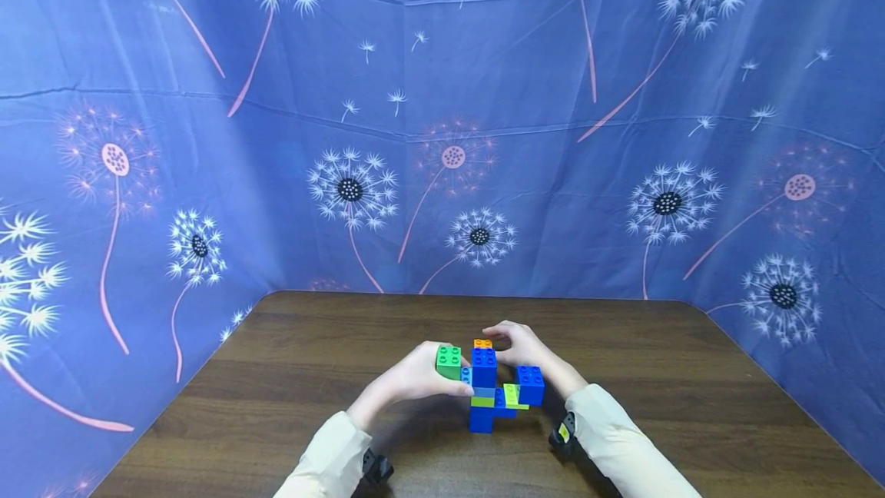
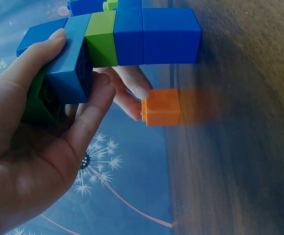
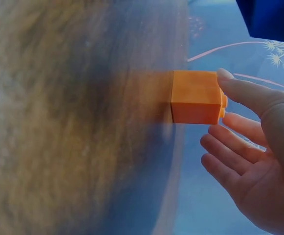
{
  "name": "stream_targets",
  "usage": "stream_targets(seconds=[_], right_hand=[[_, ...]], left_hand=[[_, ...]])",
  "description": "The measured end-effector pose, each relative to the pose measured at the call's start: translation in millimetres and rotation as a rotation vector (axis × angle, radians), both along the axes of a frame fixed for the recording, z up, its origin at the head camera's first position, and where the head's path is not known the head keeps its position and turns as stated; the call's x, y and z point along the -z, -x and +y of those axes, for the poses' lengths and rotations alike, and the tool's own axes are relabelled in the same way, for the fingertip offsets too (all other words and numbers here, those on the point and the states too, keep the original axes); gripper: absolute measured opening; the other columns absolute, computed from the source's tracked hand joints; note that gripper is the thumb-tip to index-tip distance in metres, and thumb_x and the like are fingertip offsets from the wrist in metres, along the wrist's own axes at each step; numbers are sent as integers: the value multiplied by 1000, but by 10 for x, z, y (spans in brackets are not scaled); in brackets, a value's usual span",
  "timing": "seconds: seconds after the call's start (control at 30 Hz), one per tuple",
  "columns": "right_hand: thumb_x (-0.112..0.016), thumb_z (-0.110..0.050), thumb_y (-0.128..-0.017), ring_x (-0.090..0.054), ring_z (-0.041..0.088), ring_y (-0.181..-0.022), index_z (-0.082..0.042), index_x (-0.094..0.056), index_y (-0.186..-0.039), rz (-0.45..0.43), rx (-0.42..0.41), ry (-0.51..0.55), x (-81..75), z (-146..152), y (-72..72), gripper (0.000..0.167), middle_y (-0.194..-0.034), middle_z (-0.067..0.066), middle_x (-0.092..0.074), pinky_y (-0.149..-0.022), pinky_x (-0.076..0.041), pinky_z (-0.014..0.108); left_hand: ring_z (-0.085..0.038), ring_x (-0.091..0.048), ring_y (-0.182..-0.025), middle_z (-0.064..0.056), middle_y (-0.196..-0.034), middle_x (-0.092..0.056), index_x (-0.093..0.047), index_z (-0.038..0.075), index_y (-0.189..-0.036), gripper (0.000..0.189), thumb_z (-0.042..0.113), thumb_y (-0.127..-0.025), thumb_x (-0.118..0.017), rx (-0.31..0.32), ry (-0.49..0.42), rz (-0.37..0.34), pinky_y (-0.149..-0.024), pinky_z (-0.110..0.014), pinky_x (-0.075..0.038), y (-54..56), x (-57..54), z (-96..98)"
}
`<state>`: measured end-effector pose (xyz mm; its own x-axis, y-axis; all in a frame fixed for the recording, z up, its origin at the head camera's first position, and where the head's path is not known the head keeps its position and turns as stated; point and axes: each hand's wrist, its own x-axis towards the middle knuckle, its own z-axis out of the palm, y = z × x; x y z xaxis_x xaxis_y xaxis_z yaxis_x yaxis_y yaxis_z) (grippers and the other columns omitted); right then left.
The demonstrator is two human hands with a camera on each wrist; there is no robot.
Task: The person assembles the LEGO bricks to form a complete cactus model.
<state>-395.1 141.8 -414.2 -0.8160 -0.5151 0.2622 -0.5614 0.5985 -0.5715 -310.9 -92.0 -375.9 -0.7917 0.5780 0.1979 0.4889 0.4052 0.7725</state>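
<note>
A joined build of toy building blocks in blue, light blue, lime and green stands upright in the head view. My left hand grips its left side, with the thumb on the light blue block and the fingers round the green block. Whether the build's lowest blue block touches the table is unclear. Behind the build, an orange block stands on the table, studs up. My right hand pinches its top edge between thumb and index finger, the other fingers spread loosely.
The brown wooden table reaches back to a blue cloth printed with dandelions. A blue block juts out on the build's right side, close to my right wrist. Dark wrist cameras sit under both sleeves.
</note>
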Motion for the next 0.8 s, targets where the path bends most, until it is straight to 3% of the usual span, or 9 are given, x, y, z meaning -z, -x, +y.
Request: stream_targets(seconds=[0.6, 0.8], right_hand=[[-75, -8, -76, -66, 25, -83, 1, -63, -104, -23, -53, -22, 37, 10, -3, 31, -93, 13, -69, -76, -55, 38], [-76, -8, -75, -65, 22, -80, 0, -63, -99, -15, -56, -10, 72, -1, 30, 29, -89, 11, -69, -74, -55, 36]], left_hand=[[-3, -59, -66, -2, -83, -69, -66, 2, -100, 32, 21, -77, -77, -2, 2, -15, -65, -21, -51, -3, 10, 6], [-1, -56, -64, -8, -84, -69, -66, 0, -99, 27, 12, -77, -76, -14, 3, -13, -63, -20, -49, -79, -74, 36]])
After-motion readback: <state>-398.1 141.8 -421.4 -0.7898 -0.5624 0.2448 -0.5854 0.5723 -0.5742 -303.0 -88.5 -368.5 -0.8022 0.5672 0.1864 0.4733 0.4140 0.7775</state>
